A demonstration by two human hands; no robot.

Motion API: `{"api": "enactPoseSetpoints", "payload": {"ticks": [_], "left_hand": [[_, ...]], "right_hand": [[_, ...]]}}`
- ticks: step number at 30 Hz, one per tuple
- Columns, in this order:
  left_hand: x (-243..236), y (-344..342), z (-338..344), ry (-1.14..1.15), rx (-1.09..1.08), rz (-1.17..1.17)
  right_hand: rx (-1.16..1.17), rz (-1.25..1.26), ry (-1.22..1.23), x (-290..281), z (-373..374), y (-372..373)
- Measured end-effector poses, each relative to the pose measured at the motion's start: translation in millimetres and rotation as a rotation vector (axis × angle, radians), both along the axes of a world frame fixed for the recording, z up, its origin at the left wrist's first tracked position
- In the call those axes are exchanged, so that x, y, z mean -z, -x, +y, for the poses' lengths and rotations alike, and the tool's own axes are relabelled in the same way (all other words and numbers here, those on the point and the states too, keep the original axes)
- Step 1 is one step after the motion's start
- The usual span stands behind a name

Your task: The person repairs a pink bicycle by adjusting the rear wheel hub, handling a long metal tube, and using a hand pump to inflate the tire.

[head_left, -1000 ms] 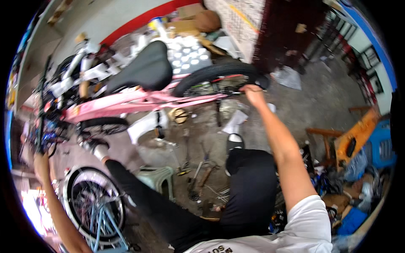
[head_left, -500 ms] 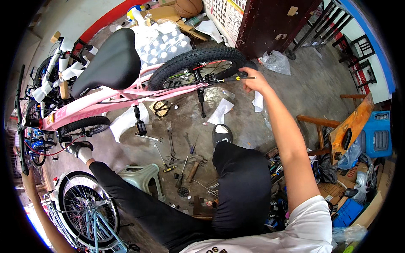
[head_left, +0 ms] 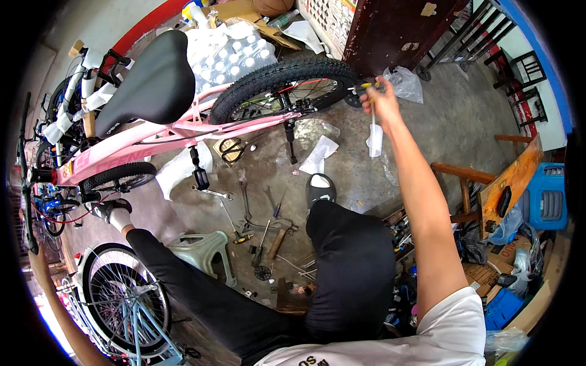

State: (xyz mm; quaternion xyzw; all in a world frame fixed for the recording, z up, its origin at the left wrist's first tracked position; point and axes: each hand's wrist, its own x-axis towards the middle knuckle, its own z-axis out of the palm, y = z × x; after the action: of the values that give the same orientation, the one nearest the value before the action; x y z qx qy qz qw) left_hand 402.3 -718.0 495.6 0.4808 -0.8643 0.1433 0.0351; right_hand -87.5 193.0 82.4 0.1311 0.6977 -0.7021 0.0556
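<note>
A pink bicycle [head_left: 113, 152] with a black saddle [head_left: 146, 82] leans across the upper left. Its left handlebar end is in my left hand [head_left: 39, 259], at the far left edge. My right hand [head_left: 383, 104] grips a yellow-and-black tool with a thin shaft, probably a screwdriver [head_left: 371, 88], just right of the rear tyre [head_left: 244, 85], away from the hub. Below the frame, wrenches [head_left: 244, 201], screwdrivers and other tools lie on the concrete floor, near my feet.
A light-blue bicycle [head_left: 137, 329] lies at lower left. A plastic stool [head_left: 213, 256] sits between my legs. Bottle packs [head_left: 235, 58] and cardboard stand behind the saddle. A wooden chair [head_left: 510, 183], blue plastic stool [head_left: 543, 198] and clutter fill the right side.
My right hand has moved up and rightward from the rear hub, and the tool in it has turned from level to upright. My left hand stays at the handlebar end.
</note>
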Motion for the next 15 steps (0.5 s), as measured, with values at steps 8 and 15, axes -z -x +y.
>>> {"api": "enactPoseSetpoints", "payload": {"ticks": [8, 15], "left_hand": [[-23.6, -18.4, -32.1, 0.041, 0.288, 0.026], [-16.2, -19.1, -33.7, -0.039, 0.175, 0.078]], "right_hand": [[-0.136, -0.051, 0.362, 39.8, -51.9, -56.4], [-0.085, -0.117, 0.357, 58.8, -51.2, -58.7]]}}
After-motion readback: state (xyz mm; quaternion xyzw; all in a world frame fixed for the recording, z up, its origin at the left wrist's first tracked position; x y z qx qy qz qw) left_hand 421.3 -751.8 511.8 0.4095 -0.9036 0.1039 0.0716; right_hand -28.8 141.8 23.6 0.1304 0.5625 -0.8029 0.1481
